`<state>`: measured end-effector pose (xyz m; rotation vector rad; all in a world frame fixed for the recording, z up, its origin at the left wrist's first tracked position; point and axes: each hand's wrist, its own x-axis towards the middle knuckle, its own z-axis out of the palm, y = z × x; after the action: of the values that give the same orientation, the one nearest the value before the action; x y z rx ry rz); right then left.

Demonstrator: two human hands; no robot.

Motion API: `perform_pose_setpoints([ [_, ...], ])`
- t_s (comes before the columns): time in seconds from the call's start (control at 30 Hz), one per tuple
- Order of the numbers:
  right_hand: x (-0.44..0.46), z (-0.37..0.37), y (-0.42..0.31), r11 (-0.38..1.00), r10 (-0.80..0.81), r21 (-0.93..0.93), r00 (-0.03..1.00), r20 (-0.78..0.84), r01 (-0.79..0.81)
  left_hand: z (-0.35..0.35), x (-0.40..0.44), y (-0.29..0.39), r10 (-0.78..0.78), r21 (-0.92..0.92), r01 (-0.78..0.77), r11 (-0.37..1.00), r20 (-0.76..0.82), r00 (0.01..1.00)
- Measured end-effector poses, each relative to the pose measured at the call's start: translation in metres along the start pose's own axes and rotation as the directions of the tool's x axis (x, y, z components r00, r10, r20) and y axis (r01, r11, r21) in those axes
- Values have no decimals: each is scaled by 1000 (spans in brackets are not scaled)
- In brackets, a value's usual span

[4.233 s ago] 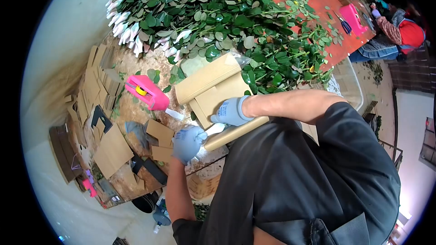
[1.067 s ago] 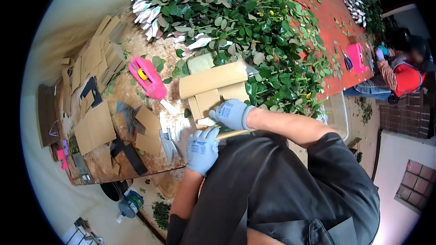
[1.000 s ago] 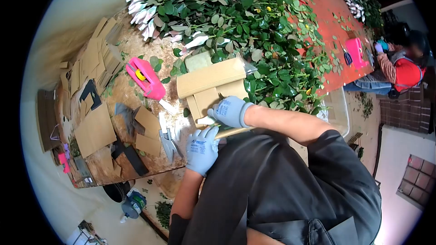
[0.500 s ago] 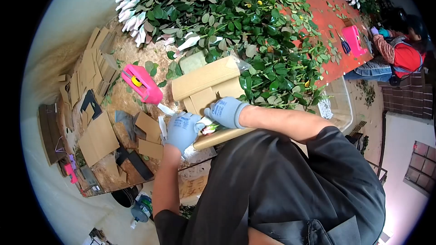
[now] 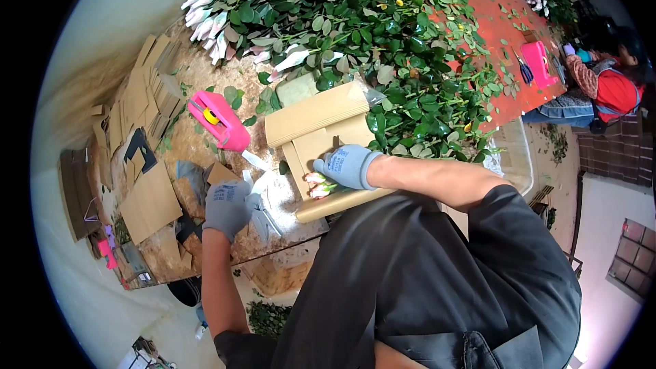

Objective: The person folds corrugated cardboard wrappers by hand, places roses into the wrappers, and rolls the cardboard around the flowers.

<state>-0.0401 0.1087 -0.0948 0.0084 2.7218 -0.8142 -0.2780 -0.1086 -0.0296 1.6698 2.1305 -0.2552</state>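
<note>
My right hand (image 5: 350, 167), in a grey-blue glove, is closed around a few pale pink rosebuds (image 5: 318, 186) just below their heads. The buds rest on an unfolded brown cardboard wrap (image 5: 314, 119), whose rolled near edge lies along the table edge. Off to the left, my left hand (image 5: 227, 209), also gloved, is at a small piece of brown cardboard (image 5: 221, 173); its fingertips are hidden, so I cannot see whether it grips the piece. A grey cloth-like item (image 5: 263, 217) lies right beside it.
A pink tape dispenser (image 5: 220, 123) stands beyond my hands. Cardboard sheets (image 5: 147, 205) are piled at left. Leafy rose stems (image 5: 328, 14) with white-sleeved heads cover the far table. Across the red table (image 5: 502, 7), a person in a red vest (image 5: 617, 90) works near another pink dispenser (image 5: 538, 65).
My left hand has left the rosebuds and moved left to the cardboard pieces. My right hand stays at the wrap, and the buds now show plainly beneath it.
</note>
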Motion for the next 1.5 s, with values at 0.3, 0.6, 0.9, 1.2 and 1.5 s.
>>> perform_pose_setpoints([
  [0.3,-5,-8,-10,992,-17,-122,1000,10,18,14,-2,136,248,-360,-323,875,-239,939],
  [0.6,21,-139,26,999,54,30,909,-413,-46,33,-2,140,130,-357,-206,911,-224,966],
  [0.9,65,-95,191,797,303,-373,848,-434,-475,33,0,142,103,-323,-174,930,-224,969],
  [1.2,7,-223,173,891,-77,-289,511,-856,-350,30,-2,143,78,-360,-174,917,-265,961],
  [1.5,-49,-343,238,895,289,222,126,-949,-386,37,-4,141,57,-385,-176,906,-303,951],
])
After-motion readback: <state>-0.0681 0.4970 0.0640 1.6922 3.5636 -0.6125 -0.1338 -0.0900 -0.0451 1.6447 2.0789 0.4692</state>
